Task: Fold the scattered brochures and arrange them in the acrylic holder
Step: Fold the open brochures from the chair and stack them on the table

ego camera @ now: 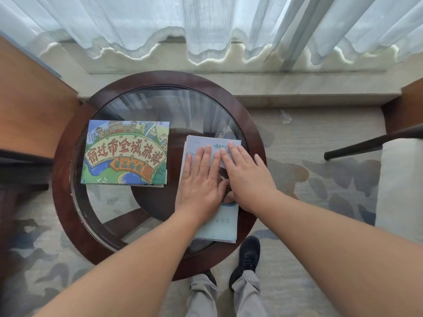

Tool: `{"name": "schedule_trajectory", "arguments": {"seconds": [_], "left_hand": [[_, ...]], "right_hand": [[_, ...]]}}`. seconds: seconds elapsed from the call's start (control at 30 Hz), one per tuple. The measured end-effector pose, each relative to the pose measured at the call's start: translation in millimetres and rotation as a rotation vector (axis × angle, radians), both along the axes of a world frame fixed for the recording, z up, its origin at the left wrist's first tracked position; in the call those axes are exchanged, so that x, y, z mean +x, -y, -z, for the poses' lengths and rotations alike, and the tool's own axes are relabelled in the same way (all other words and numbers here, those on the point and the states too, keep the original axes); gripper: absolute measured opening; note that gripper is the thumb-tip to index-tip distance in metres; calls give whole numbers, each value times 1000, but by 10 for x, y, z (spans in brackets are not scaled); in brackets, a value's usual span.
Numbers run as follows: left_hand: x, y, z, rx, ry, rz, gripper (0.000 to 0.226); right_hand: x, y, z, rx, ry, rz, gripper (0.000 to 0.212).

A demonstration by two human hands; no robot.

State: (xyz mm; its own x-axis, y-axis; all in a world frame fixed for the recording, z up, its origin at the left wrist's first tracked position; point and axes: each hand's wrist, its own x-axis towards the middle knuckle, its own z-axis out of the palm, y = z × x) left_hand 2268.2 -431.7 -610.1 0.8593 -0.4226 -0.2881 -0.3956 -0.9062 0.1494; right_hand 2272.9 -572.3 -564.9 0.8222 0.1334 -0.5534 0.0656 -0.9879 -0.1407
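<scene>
Both forearms are bare from the lower frame edges to the wrists, with no sleeves shown. The left hand (201, 179) and the right hand (246, 177) are uncovered; no rings, watch or bracelets can be made out on them. The fingernails are kept short and unpainted. Light grey trousers (248, 294) are worn, creased at the hems, seen below the arms at the bottom of the head view. A black lace-up shoe (247, 257) is worn on one foot; only a dark edge of the other shoe is seen.

Hands (224, 177) hide the pale brochure's (217, 227) middle (print unreadable).
</scene>
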Motion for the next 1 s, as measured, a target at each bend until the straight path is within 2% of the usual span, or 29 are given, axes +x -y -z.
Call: {"name": "schedule_trajectory", "arguments": {"seconds": [0.3,0.5,0.57,0.63,0.77,0.83,1.0], "left_hand": [[-685,-392,-38,10,-33,102,78],[-560,-258,-279,225,-167,98,87],[-422,-169,-486,206,-170,100,77],[-258,-50,-715,141,-134,111,57],[-25,445,-1258,27,-198,121,41],[-37,813,-1555,-57,-254,123,44],[-405,1932,-2325,-164,-241,342,52]], "right_hand": [[14,-39,-18,-20,-40,7,119],[-8,40,-187,76,-4,28,109],[-54,85,-378,123,17,43,104],[-174,210,-623,144,67,75,99],[-589,667,-1206,175,190,297,73],[-887,970,-1506,193,219,438,62],[-1727,1837,-2205,154,289,730,55]]}}
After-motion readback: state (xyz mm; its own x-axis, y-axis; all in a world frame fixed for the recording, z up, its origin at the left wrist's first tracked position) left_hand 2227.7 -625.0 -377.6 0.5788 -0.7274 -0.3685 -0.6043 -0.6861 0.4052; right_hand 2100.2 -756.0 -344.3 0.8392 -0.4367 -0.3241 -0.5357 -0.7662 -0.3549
